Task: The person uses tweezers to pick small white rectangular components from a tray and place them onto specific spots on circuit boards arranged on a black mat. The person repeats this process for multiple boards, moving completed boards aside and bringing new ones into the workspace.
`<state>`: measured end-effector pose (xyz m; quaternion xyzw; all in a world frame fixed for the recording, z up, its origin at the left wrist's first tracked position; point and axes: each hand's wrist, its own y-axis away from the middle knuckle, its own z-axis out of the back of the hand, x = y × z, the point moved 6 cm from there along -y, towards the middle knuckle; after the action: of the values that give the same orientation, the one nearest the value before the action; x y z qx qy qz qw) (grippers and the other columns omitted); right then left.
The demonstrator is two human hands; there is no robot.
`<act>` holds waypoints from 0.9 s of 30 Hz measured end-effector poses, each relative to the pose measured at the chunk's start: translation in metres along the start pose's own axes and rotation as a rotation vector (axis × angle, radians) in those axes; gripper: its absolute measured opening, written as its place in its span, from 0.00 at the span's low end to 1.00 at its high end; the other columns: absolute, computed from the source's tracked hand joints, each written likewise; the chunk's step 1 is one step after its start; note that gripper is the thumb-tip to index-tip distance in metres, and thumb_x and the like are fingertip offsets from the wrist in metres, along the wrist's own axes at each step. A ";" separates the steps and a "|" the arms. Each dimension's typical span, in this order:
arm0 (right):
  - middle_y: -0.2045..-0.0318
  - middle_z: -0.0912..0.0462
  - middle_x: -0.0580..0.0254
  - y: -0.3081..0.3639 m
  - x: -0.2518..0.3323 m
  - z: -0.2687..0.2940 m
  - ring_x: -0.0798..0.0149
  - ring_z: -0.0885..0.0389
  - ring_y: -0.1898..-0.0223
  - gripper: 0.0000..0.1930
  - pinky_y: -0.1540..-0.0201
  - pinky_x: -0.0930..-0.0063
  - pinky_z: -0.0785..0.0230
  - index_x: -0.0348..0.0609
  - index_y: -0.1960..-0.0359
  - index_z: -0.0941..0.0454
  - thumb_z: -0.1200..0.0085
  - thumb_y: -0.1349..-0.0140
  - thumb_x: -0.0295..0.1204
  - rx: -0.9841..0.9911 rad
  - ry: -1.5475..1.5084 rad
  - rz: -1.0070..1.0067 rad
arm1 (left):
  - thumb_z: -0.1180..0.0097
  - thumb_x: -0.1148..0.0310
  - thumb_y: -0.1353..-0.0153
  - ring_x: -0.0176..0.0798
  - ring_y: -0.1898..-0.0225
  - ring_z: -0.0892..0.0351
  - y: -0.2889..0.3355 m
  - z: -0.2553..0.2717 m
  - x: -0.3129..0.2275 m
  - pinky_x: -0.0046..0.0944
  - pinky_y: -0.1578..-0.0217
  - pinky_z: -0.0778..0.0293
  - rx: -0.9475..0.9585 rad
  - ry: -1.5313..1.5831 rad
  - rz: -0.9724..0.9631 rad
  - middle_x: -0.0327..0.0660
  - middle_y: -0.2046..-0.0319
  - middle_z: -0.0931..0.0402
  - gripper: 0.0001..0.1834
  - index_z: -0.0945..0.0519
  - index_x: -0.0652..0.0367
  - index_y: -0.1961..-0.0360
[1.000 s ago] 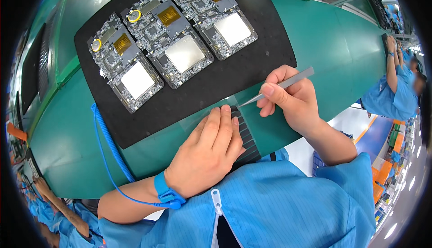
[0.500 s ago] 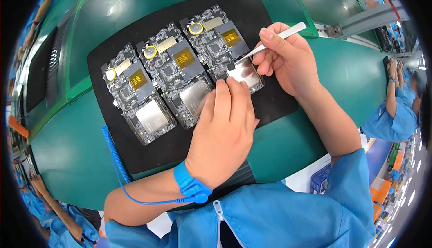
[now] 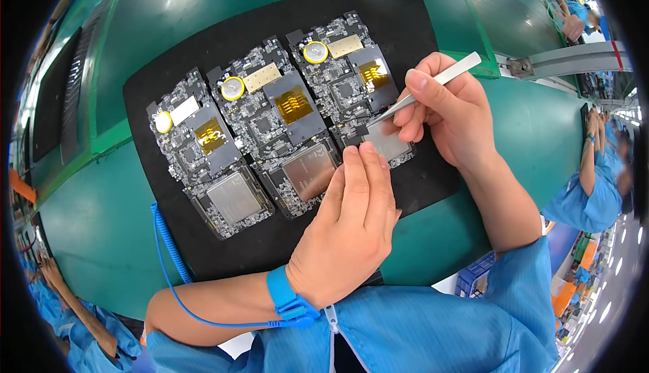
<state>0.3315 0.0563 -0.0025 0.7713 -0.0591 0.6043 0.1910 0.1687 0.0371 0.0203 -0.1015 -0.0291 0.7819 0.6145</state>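
Note:
Three populated circuit boards lie side by side on a black mat: a left board [image 3: 187, 136], a middle board [image 3: 260, 112] and a right board [image 3: 334, 92]. Each has a round yellow-edged coin cell, a patch of amber tape and a silver metal cover. In my right hand [image 3: 454, 112] is a pair of metal tweezers [image 3: 443, 79], its tips at the upper edge of the right board's metal cover [image 3: 391, 142]. My left hand [image 3: 348, 217] is open, fingers stretched out together over that cover's lower left corner, hiding part of it. Whether the fingertips press on it, I cannot tell.
The black mat [image 3: 270, 248] rests on a green bench top [image 3: 88, 238]. A blue wrist strap [image 3: 287, 295] on my left wrist trails a coiled blue cord [image 3: 172, 244]. A metal rail [image 3: 568, 58] stands at the far right. Co-workers in blue sit along both sides.
The boards and mat sit slightly lower and larger in the picture. The tweezer tips have shifted a little rightward along the upper edge of the right board's cover. My left hand stays beside it.

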 end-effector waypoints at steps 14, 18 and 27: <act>0.80 0.19 0.56 -0.001 -0.001 0.000 0.69 0.20 0.83 0.11 0.82 0.84 0.31 0.38 0.67 0.31 0.46 0.36 0.34 0.000 0.015 0.026 | 0.42 0.60 0.48 0.60 0.46 0.30 0.000 -0.001 0.000 0.46 0.48 0.28 0.003 -0.024 -0.009 0.65 0.48 0.32 0.31 0.28 0.78 0.50; 0.80 0.19 0.57 -0.001 -0.001 -0.001 0.70 0.20 0.83 0.11 0.83 0.85 0.32 0.38 0.67 0.31 0.46 0.36 0.34 0.001 0.025 0.028 | 0.39 0.62 0.52 0.59 0.47 0.31 -0.001 0.000 0.003 0.46 0.49 0.28 -0.038 0.058 0.022 0.65 0.47 0.34 0.31 0.27 0.76 0.51; 0.80 0.20 0.58 0.001 -0.001 -0.002 0.72 0.20 0.83 0.11 0.82 0.86 0.32 0.39 0.67 0.31 0.46 0.36 0.34 -0.002 0.054 0.042 | 0.35 0.66 0.57 0.59 0.49 0.32 -0.004 0.003 0.016 0.47 0.49 0.30 -0.097 0.221 0.044 0.65 0.45 0.37 0.29 0.26 0.73 0.54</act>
<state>0.3290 0.0559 -0.0029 0.7530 -0.0708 0.6288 0.1805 0.1683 0.0534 0.0219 -0.2175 0.0032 0.7768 0.5910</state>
